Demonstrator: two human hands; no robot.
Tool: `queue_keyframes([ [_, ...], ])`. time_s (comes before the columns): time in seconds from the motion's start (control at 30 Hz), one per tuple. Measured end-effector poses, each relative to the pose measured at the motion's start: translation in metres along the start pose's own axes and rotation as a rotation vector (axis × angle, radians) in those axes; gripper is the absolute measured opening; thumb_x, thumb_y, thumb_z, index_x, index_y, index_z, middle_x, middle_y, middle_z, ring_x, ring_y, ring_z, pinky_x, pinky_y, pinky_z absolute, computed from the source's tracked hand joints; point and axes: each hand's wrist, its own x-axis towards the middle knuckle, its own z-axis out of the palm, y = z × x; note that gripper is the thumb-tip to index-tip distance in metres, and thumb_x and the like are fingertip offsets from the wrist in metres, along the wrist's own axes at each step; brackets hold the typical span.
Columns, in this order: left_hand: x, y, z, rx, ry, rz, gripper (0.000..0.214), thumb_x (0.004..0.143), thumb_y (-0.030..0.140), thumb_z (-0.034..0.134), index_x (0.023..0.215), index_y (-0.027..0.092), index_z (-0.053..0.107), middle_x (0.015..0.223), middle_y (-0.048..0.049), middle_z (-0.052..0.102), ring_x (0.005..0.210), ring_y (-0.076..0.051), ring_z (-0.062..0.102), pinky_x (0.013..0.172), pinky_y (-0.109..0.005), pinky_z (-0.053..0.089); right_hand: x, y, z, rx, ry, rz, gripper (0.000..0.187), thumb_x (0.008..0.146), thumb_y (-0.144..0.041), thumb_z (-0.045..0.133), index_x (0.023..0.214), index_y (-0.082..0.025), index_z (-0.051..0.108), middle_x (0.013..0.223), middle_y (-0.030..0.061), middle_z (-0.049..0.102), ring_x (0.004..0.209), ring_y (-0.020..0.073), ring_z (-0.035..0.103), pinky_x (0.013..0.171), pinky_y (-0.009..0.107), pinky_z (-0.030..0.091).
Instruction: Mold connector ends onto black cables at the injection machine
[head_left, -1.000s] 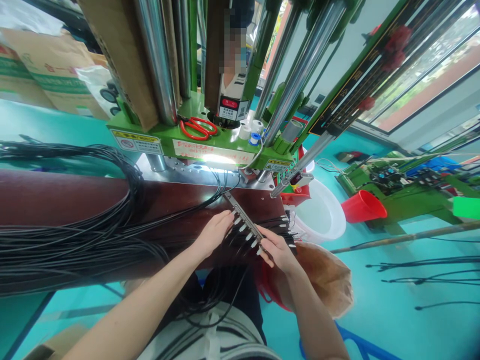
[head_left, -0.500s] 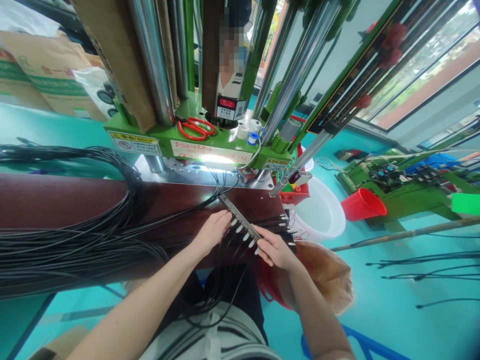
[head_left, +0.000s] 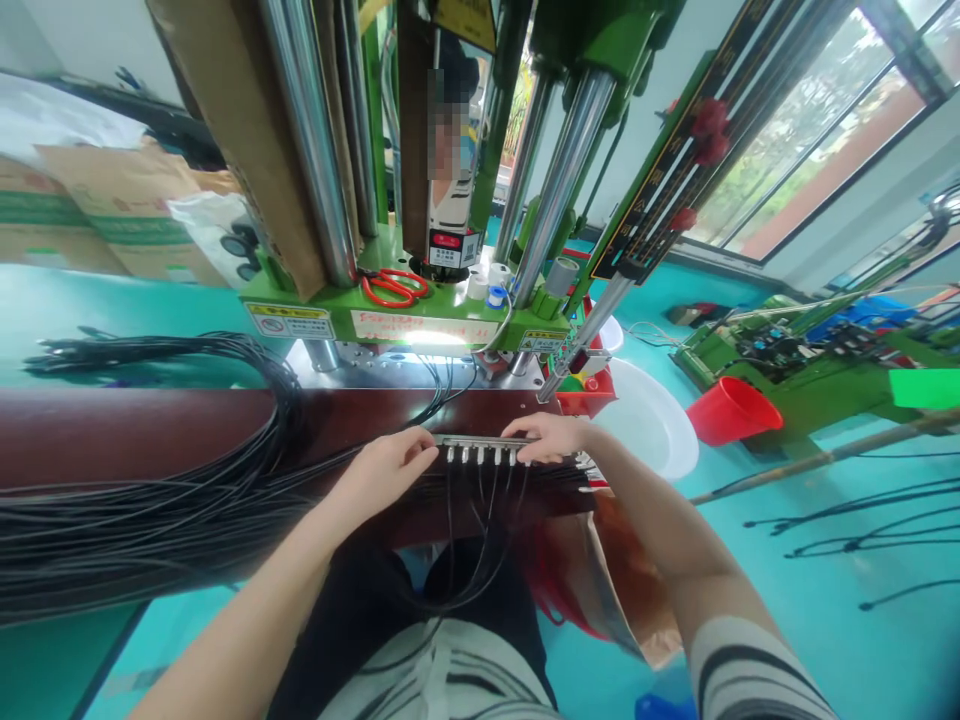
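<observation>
A narrow metal bar fixture (head_left: 480, 441) lies level between my two hands, above the dark red tabletop. My left hand (head_left: 397, 460) is closed on its left end, thumb and fingers pinching it. My right hand (head_left: 549, 438) grips the right end, fingers over the top. Several cable connectors (head_left: 481, 456) with pale metal tips stick out of the bar's near side. Their black cables (head_left: 491, 505) hang down in a loop toward my lap. Fingertips partly hide both ends of the bar.
Behind the bar stands a green press machine (head_left: 337, 315) with red-handled scissors (head_left: 395, 288) on its ledge. Bundles of black cables (head_left: 150, 530) cover the table's left side. A white tub (head_left: 652, 420), a red bucket (head_left: 733, 415) and a brown paper bag (head_left: 637, 590) are on the right.
The bar has turned from a steep slant to nearly level. My right hand has risen with its end, and my left hand has shifted left and slightly down. The view has shifted too.
</observation>
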Motion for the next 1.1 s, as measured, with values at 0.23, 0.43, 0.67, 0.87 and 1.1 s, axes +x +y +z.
queue_keyframes([
  [0.23, -0.002, -0.017, -0.019, -0.052, 0.188, -0.011, 0.029, 0.08, 0.044, 0.041, 0.082, 0.02, 0.058, 0.073, 0.001, 0.064, 0.066, -0.014, 0.055, 0.065, -0.024, 0.039, 0.056, 0.004, -0.017, -0.35, 0.337, -0.289, 0.014, 0.059, -0.008, 0.063, 0.069, -0.017, 0.067, 0.083, 0.0025, 0.062, 0.08, 0.017, 0.056, 0.076, 0.028, 0.044],
  [0.43, 0.027, -0.042, -0.032, -0.001, 0.14, -0.066, 0.026, 0.076, 0.042, 0.043, 0.081, 0.021, 0.057, 0.077, -0.0001, 0.064, 0.071, -0.017, 0.056, 0.067, -0.026, 0.04, 0.062, 0.021, -0.012, -0.237, 0.492, -0.28, 0.02, 0.072, -0.019, 0.056, 0.09, -0.019, 0.066, 0.092, 0.0032, 0.066, 0.085, 0.0164, 0.06, 0.079, 0.028, 0.045],
  [0.67, 0.088, -0.063, -0.026, 0.088, 0.056, -0.09, 0.026, 0.074, 0.041, 0.042, 0.075, 0.02, 0.056, 0.077, -0.0029, 0.064, 0.073, -0.019, 0.057, 0.067, -0.029, 0.04, 0.079, 0.039, 0.001, -0.145, 0.785, -0.219, 0.022, 0.079, -0.026, 0.048, 0.086, -0.017, 0.066, 0.088, 0.0052, 0.068, 0.082, 0.0179, 0.062, 0.076, 0.03, 0.047],
  [0.87, 0.099, -0.073, -0.013, 0.115, 0.078, -0.115, 0.024, 0.075, 0.039, 0.041, 0.073, 0.021, 0.056, 0.074, -0.0022, 0.064, 0.07, -0.018, 0.057, 0.063, -0.027, 0.038, 0.082, 0.044, 0.003, -0.141, 0.853, -0.224, 0.02, 0.079, -0.025, 0.048, 0.083, -0.019, 0.067, 0.088, 0.0034, 0.069, 0.081, 0.0176, 0.062, 0.077, 0.03, 0.047],
  [1.1, 0.092, -0.074, -0.011, 0.143, 0.073, -0.116, 0.023, 0.076, 0.038, 0.04, 0.075, 0.023, 0.057, 0.075, -0.001, 0.064, 0.07, -0.018, 0.057, 0.063, -0.026, 0.037, 0.082, 0.045, 0.002, -0.16, 0.847, -0.211, 0.02, 0.078, -0.023, 0.048, 0.083, -0.021, 0.067, 0.091, 0.0032, 0.068, 0.088, 0.0181, 0.061, 0.083, 0.032, 0.044],
])
